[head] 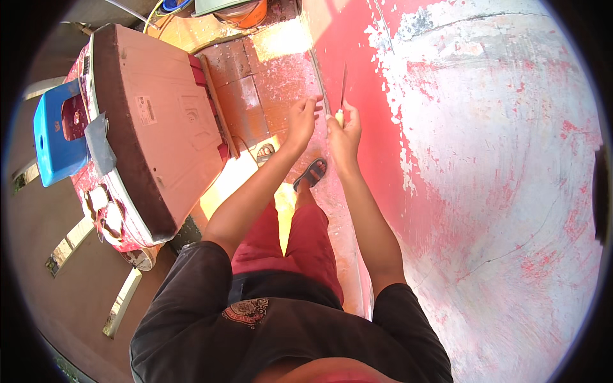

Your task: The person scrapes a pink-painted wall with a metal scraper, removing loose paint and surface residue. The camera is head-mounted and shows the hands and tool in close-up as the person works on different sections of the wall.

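A scraper (344,86) with a thin metal blade and a pale yellow handle sits in my right hand (346,136), its blade pointing away from me. My left hand (302,119) is raised just to the left of it, apart from the tool, fingers slightly curled and holding nothing. Close to my right hand stands a wall (378,143) with red paint; farther right its paint is largely gone, leaving a whitish, scratched surface (488,119) with red specks and a crack.
On the left stands a washing machine or similar bulky appliance (163,129) with a blue plastic stool (57,134) on it. Paint flakes lie on the tiled floor (244,95). An orange bucket (249,14) stands beyond. My sandalled feet are beside the wall's base.
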Tool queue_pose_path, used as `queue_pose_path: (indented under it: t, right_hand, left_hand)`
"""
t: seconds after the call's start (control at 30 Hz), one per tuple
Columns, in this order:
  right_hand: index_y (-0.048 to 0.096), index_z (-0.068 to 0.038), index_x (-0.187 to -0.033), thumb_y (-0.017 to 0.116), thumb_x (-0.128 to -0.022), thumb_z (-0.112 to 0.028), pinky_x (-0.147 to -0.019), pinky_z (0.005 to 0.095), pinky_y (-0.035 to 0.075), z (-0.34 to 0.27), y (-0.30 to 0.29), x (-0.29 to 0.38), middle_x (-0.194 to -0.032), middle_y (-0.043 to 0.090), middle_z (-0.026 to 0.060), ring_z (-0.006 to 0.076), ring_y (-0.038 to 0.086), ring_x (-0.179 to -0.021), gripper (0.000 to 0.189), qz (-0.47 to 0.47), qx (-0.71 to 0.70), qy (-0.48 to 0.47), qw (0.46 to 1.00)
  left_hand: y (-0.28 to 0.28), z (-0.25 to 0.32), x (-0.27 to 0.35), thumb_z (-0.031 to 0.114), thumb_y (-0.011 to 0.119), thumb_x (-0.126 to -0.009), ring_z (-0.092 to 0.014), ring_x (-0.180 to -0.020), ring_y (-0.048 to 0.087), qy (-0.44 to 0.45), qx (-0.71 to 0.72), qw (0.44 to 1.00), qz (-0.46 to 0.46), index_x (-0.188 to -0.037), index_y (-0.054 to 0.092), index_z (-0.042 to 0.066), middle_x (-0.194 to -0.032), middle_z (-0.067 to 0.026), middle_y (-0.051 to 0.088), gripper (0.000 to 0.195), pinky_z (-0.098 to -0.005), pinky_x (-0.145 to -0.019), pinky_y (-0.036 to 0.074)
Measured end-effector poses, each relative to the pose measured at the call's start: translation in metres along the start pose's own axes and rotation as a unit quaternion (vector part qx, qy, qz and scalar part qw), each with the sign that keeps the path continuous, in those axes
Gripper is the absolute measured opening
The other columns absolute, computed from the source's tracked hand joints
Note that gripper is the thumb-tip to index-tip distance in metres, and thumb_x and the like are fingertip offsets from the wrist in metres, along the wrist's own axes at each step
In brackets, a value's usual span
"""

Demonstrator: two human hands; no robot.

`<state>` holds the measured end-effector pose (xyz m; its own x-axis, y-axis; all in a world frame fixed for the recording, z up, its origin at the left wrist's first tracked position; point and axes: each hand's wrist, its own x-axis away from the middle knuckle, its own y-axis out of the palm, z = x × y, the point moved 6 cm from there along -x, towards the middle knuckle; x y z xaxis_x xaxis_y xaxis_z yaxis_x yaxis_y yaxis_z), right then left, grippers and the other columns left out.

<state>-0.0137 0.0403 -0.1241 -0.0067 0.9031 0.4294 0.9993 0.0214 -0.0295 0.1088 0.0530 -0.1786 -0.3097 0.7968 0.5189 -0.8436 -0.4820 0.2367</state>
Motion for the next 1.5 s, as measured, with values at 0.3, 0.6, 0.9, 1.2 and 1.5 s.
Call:
queue_pose_path:
  t: [0.3,0.6,0.9,1.2,1.5]
  right_hand:
    - [0.051,-0.009,-0.143,0.062,-0.096,-0.013,-0.091,0.0508,0.052,0.039,0.034,0.216,-0.115,0.068,0.0295,0.0471,0.066,-0.108,0.048,-0.119,0.281,-0.07,0.95]
    - [0.055,-0.006,-0.135,0.065,-0.094,-0.018,-0.08,0.0496,0.054,-0.057,0.025,0.172,-0.106,0.07,0.0281,0.0464,0.068,-0.101,0.044,-0.024,0.226,-0.14,0.964]
    - [0.059,-0.005,-0.124,0.072,-0.088,-0.016,-0.069,0.0439,0.051,-0.106,0.033,0.231,-0.083,0.068,0.0224,0.036,0.072,-0.083,0.04,-0.014,0.202,-0.194,0.96]
    - [0.062,0.001,-0.091,0.067,-0.089,-0.021,-0.06,0.0405,0.052,-0.058,-0.164,0.241,-0.076,0.066,0.0142,0.0221,0.062,-0.064,0.023,-0.105,0.371,-0.096,0.918]
    - [0.065,0.001,-0.095,0.068,-0.088,-0.018,-0.063,0.0403,0.051,-0.117,-0.221,0.359,-0.071,0.062,0.0155,0.0259,0.066,-0.064,0.021,-0.002,0.236,-0.044,0.971]
  left_hand:
    - [-0.066,-0.064,0.262,0.061,0.04,-0.102,-0.028,-0.122,0.058,-0.425,0.349,0.809,-0.209,-0.142,0.052,0.016,-0.131,-0.0071,0.061,0.061,-0.0461,-0.106,0.046]
    - [-0.082,0.06,0.271,0.053,0.042,-0.104,-0.03,-0.137,0.049,-0.327,0.204,0.897,-0.217,-0.145,0.043,0.005,-0.147,-0.0149,0.051,0.063,-0.0469,-0.113,0.04]
    - [-0.011,0.078,0.296,0.057,0.033,-0.106,-0.032,-0.122,0.057,-0.399,0.249,0.832,-0.294,-0.137,0.052,0.013,-0.137,-0.0136,0.058,0.058,-0.0504,-0.107,0.044]
    - [0.063,0.132,0.393,0.054,0.046,-0.103,-0.034,-0.14,0.048,-0.423,0.067,0.712,-0.557,-0.153,0.042,0.009,-0.153,-0.0219,0.048,0.067,-0.0475,-0.117,0.039]
    - [0.095,0.049,0.456,0.047,0.057,-0.101,-0.034,-0.144,0.042,-0.39,-0.234,0.656,-0.602,-0.156,0.031,0.003,-0.161,-0.0204,0.036,0.076,-0.045,-0.12,0.035]
